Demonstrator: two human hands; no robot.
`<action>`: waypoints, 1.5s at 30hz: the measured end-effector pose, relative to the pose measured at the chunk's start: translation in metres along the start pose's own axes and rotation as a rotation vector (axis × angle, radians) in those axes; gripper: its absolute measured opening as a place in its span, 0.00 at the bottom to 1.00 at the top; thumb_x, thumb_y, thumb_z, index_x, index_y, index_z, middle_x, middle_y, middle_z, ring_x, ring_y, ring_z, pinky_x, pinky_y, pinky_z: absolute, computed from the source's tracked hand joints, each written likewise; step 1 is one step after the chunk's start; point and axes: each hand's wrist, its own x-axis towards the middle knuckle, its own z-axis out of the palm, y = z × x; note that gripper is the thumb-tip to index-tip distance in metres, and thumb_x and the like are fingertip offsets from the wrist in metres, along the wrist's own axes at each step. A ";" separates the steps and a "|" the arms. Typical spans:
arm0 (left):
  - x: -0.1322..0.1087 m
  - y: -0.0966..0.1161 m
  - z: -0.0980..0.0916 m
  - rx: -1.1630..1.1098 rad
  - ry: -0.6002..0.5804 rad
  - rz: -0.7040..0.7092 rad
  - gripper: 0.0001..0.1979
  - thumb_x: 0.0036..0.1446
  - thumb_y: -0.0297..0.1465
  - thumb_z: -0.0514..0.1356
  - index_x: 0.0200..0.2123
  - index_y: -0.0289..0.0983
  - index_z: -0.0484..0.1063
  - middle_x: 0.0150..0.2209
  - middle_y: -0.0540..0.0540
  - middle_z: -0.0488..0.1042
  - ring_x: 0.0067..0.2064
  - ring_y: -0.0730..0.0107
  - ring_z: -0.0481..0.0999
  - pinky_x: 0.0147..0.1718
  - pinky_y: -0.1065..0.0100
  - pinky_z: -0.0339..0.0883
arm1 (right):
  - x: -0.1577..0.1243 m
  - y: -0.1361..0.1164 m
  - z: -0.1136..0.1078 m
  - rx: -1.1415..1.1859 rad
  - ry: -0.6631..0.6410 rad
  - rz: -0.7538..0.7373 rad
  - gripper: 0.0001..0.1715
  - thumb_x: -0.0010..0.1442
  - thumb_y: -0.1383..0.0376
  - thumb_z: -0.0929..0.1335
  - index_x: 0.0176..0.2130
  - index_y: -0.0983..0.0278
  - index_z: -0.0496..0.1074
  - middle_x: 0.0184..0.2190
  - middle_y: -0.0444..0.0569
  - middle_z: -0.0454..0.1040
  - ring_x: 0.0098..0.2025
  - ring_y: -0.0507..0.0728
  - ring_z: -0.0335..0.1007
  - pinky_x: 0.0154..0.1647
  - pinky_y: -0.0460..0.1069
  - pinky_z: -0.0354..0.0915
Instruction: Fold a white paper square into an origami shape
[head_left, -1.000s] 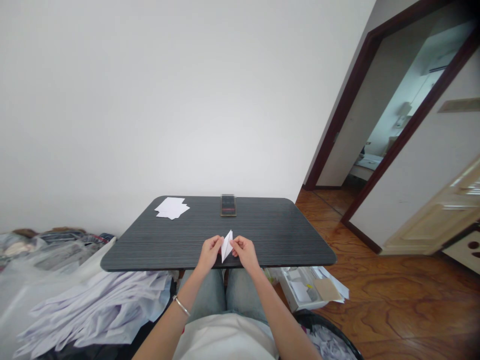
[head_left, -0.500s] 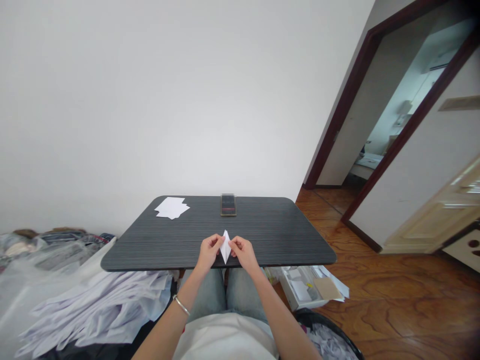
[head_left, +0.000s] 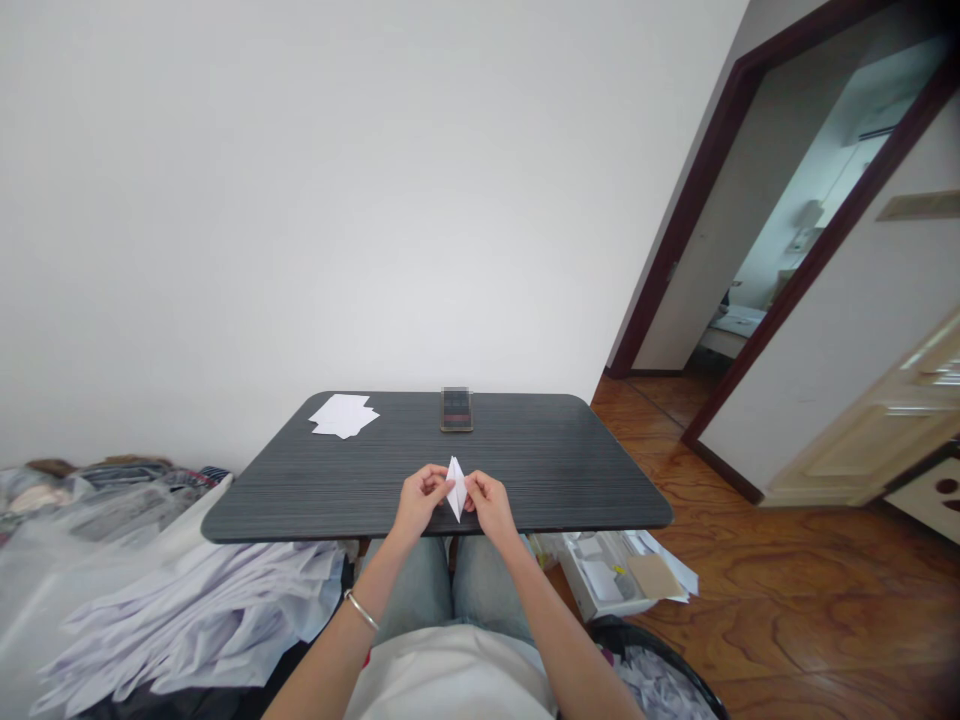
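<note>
A small folded white paper (head_left: 454,483), narrow and pointed at both ends, stands upright between my two hands over the near edge of the dark table (head_left: 315,490). My left hand (head_left: 418,502) pinches its left side, fingers closed on it. On its right side my right hand (head_left: 490,503) pinches it the same way. A thin bracelet circles my left wrist.
A few loose white sheets (head_left: 343,415) lie at the table's far left, a phone (head_left: 456,409) at its far middle. A heap of white paper (head_left: 187,620) lies left on the floor, a box of papers (head_left: 619,578) right, a bin (head_left: 660,680) beside my right arm.
The folded paper has turned from leaning right to nearly upright, and its upper tip now leans slightly left. Both hands keep their pinch and have barely shifted.
</note>
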 end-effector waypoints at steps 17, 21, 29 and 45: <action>0.000 0.002 0.001 -0.072 0.026 -0.007 0.17 0.44 0.36 0.62 0.36 0.33 0.67 0.24 0.50 0.71 0.26 0.74 0.69 0.21 0.75 0.62 | -0.001 -0.002 0.000 0.084 0.032 0.024 0.16 0.52 0.55 0.65 0.24 0.64 0.65 0.15 0.41 0.65 0.16 0.49 0.61 0.17 0.43 0.60; 0.000 0.001 0.001 -0.077 0.036 -0.002 0.15 0.44 0.34 0.62 0.34 0.33 0.65 0.22 0.51 0.70 0.24 0.75 0.68 0.21 0.75 0.61 | 0.000 -0.003 -0.001 0.121 0.005 0.011 0.19 0.55 0.53 0.62 0.23 0.65 0.65 0.15 0.41 0.65 0.17 0.48 0.61 0.17 0.42 0.60; 0.000 0.000 0.001 -0.091 0.048 0.009 0.14 0.44 0.34 0.62 0.33 0.34 0.64 0.22 0.51 0.70 0.24 0.75 0.69 0.22 0.75 0.61 | 0.000 -0.002 -0.001 0.176 0.050 -0.029 0.12 0.52 0.58 0.65 0.34 0.64 0.66 0.25 0.44 0.68 0.22 0.49 0.65 0.16 0.42 0.61; 0.001 0.000 0.000 -0.093 0.028 -0.003 0.12 0.43 0.35 0.62 0.29 0.34 0.65 0.23 0.51 0.70 0.24 0.75 0.68 0.21 0.75 0.59 | -0.002 -0.005 -0.003 0.194 0.003 -0.036 0.08 0.50 0.62 0.66 0.33 0.64 0.66 0.26 0.44 0.70 0.24 0.51 0.67 0.17 0.42 0.62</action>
